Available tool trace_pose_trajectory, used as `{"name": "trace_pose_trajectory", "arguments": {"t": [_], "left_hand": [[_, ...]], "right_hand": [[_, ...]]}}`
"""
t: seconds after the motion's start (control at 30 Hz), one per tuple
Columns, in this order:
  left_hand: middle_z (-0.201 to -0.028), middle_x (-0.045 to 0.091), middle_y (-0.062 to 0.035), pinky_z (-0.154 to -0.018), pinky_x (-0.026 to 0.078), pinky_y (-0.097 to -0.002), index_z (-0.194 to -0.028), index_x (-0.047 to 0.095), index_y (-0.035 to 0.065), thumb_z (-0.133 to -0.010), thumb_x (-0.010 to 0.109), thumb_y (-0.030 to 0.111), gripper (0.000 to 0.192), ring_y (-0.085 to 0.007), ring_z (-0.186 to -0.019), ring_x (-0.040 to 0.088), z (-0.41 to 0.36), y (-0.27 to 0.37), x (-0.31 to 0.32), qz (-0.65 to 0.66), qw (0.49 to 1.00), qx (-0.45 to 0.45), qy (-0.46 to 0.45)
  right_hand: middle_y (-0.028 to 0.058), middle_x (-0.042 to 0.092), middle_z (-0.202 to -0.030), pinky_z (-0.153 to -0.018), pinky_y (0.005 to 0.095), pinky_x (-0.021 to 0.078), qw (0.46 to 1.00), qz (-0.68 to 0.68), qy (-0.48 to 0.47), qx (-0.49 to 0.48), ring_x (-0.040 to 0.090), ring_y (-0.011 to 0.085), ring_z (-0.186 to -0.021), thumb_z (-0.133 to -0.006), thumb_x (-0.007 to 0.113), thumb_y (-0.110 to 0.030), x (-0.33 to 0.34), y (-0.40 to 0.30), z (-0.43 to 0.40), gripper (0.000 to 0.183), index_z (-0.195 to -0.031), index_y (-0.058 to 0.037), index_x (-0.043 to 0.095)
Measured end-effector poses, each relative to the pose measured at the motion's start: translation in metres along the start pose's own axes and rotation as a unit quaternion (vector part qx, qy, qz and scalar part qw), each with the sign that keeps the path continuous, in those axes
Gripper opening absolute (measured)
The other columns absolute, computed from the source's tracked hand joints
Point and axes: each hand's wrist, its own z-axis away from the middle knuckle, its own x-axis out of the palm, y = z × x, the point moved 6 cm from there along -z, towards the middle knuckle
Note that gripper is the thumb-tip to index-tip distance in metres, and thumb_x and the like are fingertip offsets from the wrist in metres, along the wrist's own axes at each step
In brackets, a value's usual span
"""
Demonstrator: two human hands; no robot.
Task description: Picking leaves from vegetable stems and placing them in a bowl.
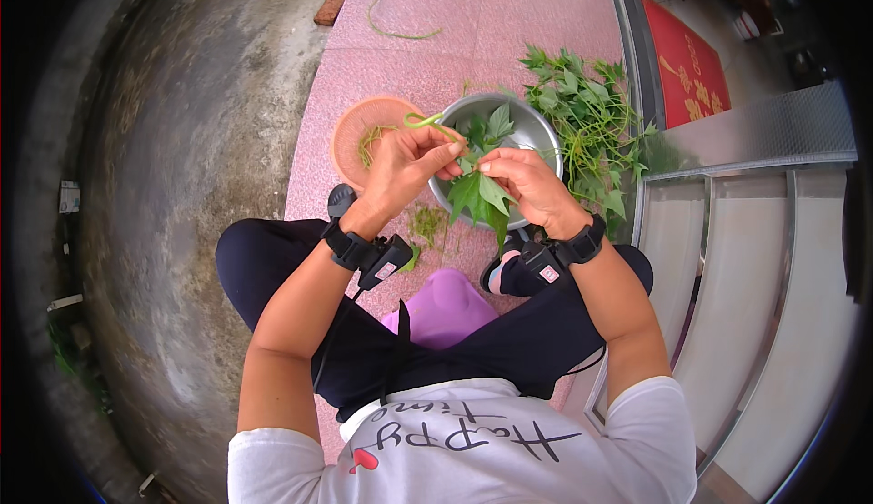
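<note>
My left hand (412, 166) pinches a pale green stem (424, 120) whose curled end rises above the fingers. Close beside it, my right hand (528, 183) grips the base of a bunch of green lobed leaves (481, 198). Whether stem and leaves are still joined between the fingertips, I cannot tell. Both hands are above a round metal basin (545, 137), which has more leaves (487, 129) inside. An orange plastic basket (348, 125) with thin stem scraps (372, 144) stands to the left, partly hidden by my left hand.
A heap of leafy vines (590, 122) lies right of the basin, near a metal door frame (638, 94). Green scraps (427, 223) and a loose stem (402, 35) lie on the pink stone floor (423, 71). A purple stool (443, 306) is beneath me; a brick (332, 4) sits at the floor's edge.
</note>
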Motion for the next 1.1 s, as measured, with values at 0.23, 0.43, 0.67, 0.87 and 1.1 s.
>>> {"name": "trace_pose_trajectory", "arguments": {"t": [0.23, 0.43, 0.67, 0.87, 1.1], "left_hand": [[-0.076, 0.063, -0.0074, -0.058, 0.049, -0.0223, -0.094, 0.06, -0.0052, -0.084, 0.058, 0.011, 0.019, -0.0103, -0.064, 0.059, -0.002, -0.002, 0.003, 0.001, 1.0, -0.003, 0.002], [-0.081, 0.063, -0.0085, -0.059, 0.05, -0.0227, -0.092, 0.059, -0.0033, -0.085, 0.057, 0.014, 0.019, -0.0114, -0.067, 0.06, 0.002, 0.011, -0.011, 0.046, 0.998, 0.021, 0.032], [-0.083, 0.063, -0.0106, -0.061, 0.05, -0.0231, -0.087, 0.059, -0.0025, -0.085, 0.055, 0.015, 0.018, -0.0123, -0.068, 0.061, 0.001, 0.029, -0.019, 0.035, 0.998, 0.024, 0.047], [-0.08, 0.063, -0.0068, -0.062, 0.048, -0.0206, -0.086, 0.06, 0.0005, -0.084, 0.057, 0.017, 0.017, -0.0093, -0.067, 0.059, 0.006, 0.031, -0.018, 0.013, 0.999, -0.006, 0.043], [-0.075, 0.061, -0.0015, -0.063, 0.046, -0.0179, -0.083, 0.061, 0.0051, -0.083, 0.058, 0.021, 0.016, -0.0064, -0.068, 0.057, 0.006, 0.006, -0.008, 0.058, 0.993, -0.098, 0.014]], "right_hand": [[0.001, 0.057, -0.069, -0.051, 0.0202, 0.0388, 0.995, -0.089, 0.036, -0.028, 0.05, 0.0065, -0.056, -0.08, 0.056, -0.008, -0.011, 0.002, -0.005, 0.009, -0.083, -0.0014, 0.06], [-0.0001, 0.057, -0.072, -0.056, 0.0187, 0.0412, 0.999, -0.021, 0.004, -0.03, 0.052, 0.007, -0.061, -0.081, 0.059, -0.01, -0.012, 0.0, -0.004, 0.011, -0.087, -0.0008, 0.06], [0.0038, 0.061, -0.073, -0.056, 0.0194, 0.0434, 0.974, 0.209, -0.064, -0.057, 0.054, 0.0069, -0.061, -0.078, 0.063, -0.006, 0.012, 0.014, 0.001, 0.014, -0.088, 0.0038, 0.061], [0.0065, 0.062, -0.072, -0.059, 0.0223, 0.0457, 0.949, 0.284, -0.128, -0.043, 0.057, 0.0096, -0.063, -0.08, 0.061, -0.01, 0.019, 0.028, -0.002, 0.017, -0.089, 0.005, 0.062], [0.0039, 0.061, -0.073, -0.053, 0.0192, 0.0429, 0.945, 0.247, 0.018, -0.213, 0.053, 0.0066, -0.058, -0.085, 0.058, -0.02, 0.014, -0.019, 0.002, 0.023, -0.091, 0.0019, 0.06]]}}
